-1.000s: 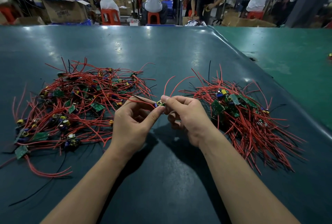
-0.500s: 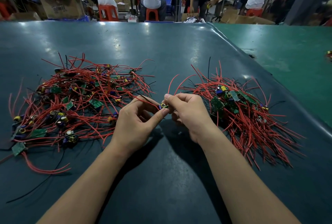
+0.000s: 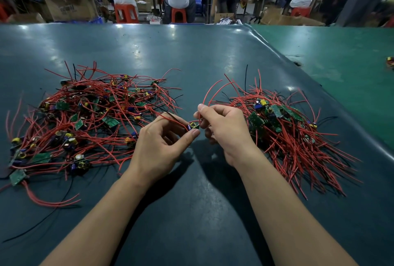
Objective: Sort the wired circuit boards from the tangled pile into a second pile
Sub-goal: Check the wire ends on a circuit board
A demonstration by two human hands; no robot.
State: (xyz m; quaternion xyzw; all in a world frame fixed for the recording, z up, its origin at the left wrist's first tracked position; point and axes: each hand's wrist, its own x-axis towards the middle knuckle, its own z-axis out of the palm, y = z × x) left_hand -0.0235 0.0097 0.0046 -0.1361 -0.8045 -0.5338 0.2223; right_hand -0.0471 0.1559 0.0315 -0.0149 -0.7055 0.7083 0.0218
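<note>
A tangled pile (image 3: 85,120) of small green circuit boards with red and black wires lies on the left of the dark table. A second pile (image 3: 283,129), its wires combed toward the right, lies on the right. Between them both hands hold one small wired board (image 3: 193,126) just above the table. My left hand (image 3: 162,148) pinches the board between thumb and forefinger. My right hand (image 3: 223,129) pinches its red wires (image 3: 210,93), which arc up and back.
The dark green table (image 3: 191,56) ends at a raised edge on the right, beside a lighter green table (image 3: 341,56). Behind the far edge several people sit on orange stools (image 3: 125,15) among cardboard boxes (image 3: 70,7). Loose red and black wires (image 3: 49,201) trail at front left.
Both hands stay together on the same board. The right fingers have slid up along the red wires, which now arc higher; the board sits a little lower between the fingertips.
</note>
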